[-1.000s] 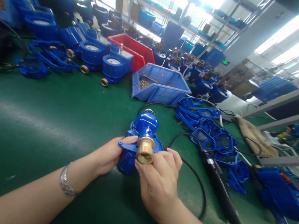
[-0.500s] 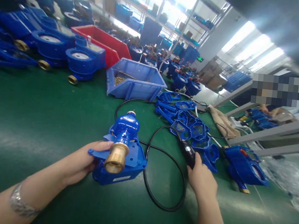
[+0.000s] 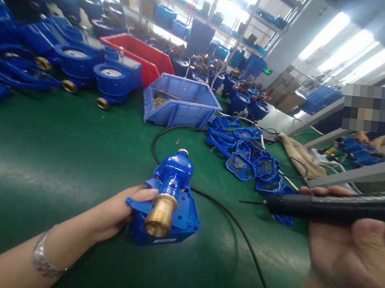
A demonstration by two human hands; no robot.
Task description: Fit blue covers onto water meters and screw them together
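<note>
My left hand [image 3: 119, 212] grips a blue water meter [image 3: 175, 172] at its left side. The meter lies face down on the green surface, its brass threaded end [image 3: 160, 218] pointing toward me. Raised at the right, my right hand [image 3: 356, 253] is wrapped round a black electric screwdriver [image 3: 330, 206]. The screwdriver lies level, with its thin bit pointing left, apart from the meter. A black cable [image 3: 239, 224] runs across the green surface behind and to the right of the meter.
A blue-violet bin [image 3: 182, 111] with small brass screws stands beyond the meter, beside a red bin [image 3: 143, 56]. Blue plastic frames [image 3: 240, 165] are piled to its right. Several finished-looking meters [image 3: 112, 83] stand at the left. Another person's hands show beyond the metal frame at right.
My right hand has lifted the electric screwdriver up and to the right, turning its bit leftward. The cable's loop has opened out. My left hand still holds the water meter.
</note>
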